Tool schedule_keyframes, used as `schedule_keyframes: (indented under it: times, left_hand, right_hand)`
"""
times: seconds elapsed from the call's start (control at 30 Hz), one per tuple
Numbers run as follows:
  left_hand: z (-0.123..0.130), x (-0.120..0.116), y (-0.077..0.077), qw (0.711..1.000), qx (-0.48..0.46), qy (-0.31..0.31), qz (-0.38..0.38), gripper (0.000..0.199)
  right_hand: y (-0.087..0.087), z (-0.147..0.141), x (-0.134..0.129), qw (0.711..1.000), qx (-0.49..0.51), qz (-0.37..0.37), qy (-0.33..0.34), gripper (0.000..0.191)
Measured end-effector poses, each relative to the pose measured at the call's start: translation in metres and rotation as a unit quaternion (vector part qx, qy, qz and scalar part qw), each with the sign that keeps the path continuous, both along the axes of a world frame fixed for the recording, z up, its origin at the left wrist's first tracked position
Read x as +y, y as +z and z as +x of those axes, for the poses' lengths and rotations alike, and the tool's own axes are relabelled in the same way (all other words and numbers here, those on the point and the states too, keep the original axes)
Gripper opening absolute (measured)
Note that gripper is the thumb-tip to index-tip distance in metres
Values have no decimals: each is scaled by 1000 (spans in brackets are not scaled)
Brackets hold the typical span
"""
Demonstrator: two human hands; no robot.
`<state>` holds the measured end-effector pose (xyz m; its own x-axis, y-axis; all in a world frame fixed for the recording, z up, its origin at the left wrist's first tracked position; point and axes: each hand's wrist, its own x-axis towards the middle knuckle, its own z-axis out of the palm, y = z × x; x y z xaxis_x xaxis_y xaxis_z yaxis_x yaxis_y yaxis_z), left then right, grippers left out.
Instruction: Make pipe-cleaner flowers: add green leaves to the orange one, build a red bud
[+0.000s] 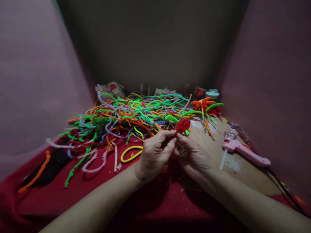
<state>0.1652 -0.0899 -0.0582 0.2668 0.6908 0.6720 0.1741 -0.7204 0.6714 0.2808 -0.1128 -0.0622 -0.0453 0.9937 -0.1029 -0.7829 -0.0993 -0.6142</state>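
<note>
A small red looped pipe-cleaner piece (183, 125) is pinched at its lower end between my two hands, its rounded loops pointing up. My left hand (156, 150) is closed, thumb and fingertips pressed on the base of the red piece. From the other side my right hand (193, 155) meets it, also closed, with fingertips touching the same base. A pale perforated object (182, 150) shows partly under the right fingers; its kind is unclear. Behind the hands spreads a large tangled heap of coloured pipe cleaners (136, 110).
On a cardboard sheet (252, 178) at right lies a pink glue gun (245, 151) with a black cord. An orange pipe-cleaner flower (202, 103) with green leaves stands behind it. A turquoise-lidded jar (212, 94) is at the back. Red cloth (102, 200) covers the table.
</note>
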Motion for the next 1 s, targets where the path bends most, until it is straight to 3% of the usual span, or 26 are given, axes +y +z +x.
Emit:
schedule_keyframes:
  times: [0.13,0.3,0.43,0.53,0.63,0.77,1.0]
  left_hand:
    - [0,-1,-2,1000,8,8,23,20]
    - [2,2,-4,998,37,23,43,18]
    - [3,8,-9,979,124,58,154,19]
    - [4,9,-11,963,186,84,177,20]
    - [5,7,-7,980,145,66,116,16]
    - [4,3,1,998,7,-6,-57,14]
    - [4,-4,13,939,-143,-112,-293,15]
  right_hand:
    - [0,1,3,999,34,-20,5,16]
    - [-1,2,4,1000,-25,7,-15,12]
    - [-4,2,4,994,-79,40,-70,7]
    - [-5,3,4,987,-124,48,-93,10]
    - [-4,2,3,983,-139,59,-103,13]
    - [-1,-1,4,993,-79,51,-70,10]
    - [-2,3,10,996,-15,61,67,16]
